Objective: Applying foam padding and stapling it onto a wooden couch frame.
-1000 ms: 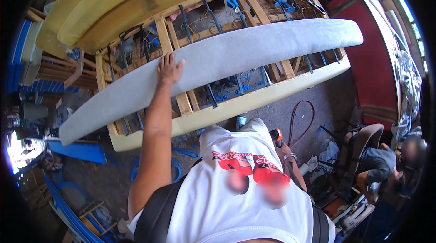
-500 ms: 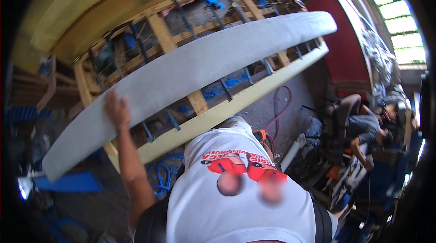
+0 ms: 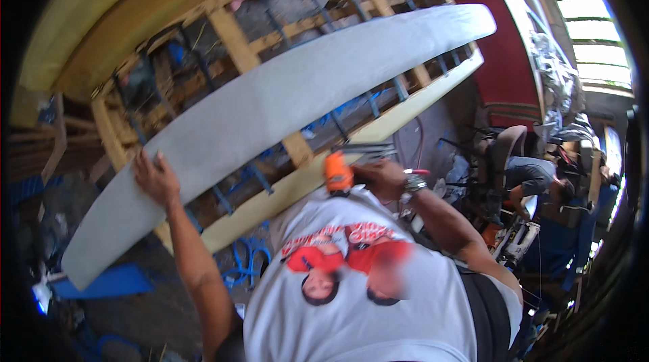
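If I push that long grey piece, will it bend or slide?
The grey piece probably won't bend much: it spans the wooden frame without obvious sagging. Its matte surface may resist sliding. Pressing its overhanging left end might tip it.

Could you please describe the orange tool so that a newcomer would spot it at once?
Find the wooden frame with the long grey pad across it. Below the pad in the picture, by the frame's pale edge, the right hand holds the tool. Its bright orange stands out from the white shirt and pale edge.
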Demonstrator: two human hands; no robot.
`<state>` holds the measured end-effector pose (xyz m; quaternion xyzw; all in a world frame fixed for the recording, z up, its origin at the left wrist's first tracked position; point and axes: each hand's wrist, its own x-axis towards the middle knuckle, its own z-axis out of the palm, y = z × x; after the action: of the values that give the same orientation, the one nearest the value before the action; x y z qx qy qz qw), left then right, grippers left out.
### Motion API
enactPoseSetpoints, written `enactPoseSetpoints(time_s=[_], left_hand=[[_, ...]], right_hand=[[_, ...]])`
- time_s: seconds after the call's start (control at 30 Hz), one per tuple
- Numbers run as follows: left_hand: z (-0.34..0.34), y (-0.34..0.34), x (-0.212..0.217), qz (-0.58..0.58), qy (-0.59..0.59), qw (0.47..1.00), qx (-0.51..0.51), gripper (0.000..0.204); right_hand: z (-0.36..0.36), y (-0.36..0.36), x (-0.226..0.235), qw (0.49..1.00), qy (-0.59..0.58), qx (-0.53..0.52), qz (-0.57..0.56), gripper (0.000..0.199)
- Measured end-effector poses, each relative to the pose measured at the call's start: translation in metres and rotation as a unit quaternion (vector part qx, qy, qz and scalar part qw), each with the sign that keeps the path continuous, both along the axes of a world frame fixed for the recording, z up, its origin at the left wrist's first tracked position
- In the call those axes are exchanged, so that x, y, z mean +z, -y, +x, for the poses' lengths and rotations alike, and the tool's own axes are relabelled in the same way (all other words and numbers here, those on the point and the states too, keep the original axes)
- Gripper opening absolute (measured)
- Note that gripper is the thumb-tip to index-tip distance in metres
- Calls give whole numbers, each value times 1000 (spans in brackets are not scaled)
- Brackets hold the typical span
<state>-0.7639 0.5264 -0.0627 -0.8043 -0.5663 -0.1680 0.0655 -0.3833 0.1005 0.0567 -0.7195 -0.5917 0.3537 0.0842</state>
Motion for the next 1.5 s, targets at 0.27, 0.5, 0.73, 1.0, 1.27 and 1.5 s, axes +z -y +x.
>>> enactPoseSetpoints(time_s=[0.27, 0.5, 0.73, 1.0, 1.27, 1.5], left_hand=[[-1, 4, -5, -24, -4, 1000, 11, 53], [-4, 0, -12, 6, 26, 1000, -12, 52], [-1, -2, -5, 3, 71, 996, -47, 50], [-11, -12, -13, -12, 71, 991, -117, 48], [-14, -14, -18, -35, 12, 995, -98, 53], [-8, -7, -24, -47, 5, 996, -73, 64]], right_hand=[[-88, -82, -64, 990, 30, 124, 55, 61], [-103, -86, -104, 983, 22, 154, 94, 65], [-43, -152, -67, 979, 78, 54, 179, 73], [170, -228, -97, 952, 242, -178, 53, 57], [352, -186, -112, 909, 306, -282, -15, 45], [467, -135, -148, 924, 339, -142, 106, 45]])
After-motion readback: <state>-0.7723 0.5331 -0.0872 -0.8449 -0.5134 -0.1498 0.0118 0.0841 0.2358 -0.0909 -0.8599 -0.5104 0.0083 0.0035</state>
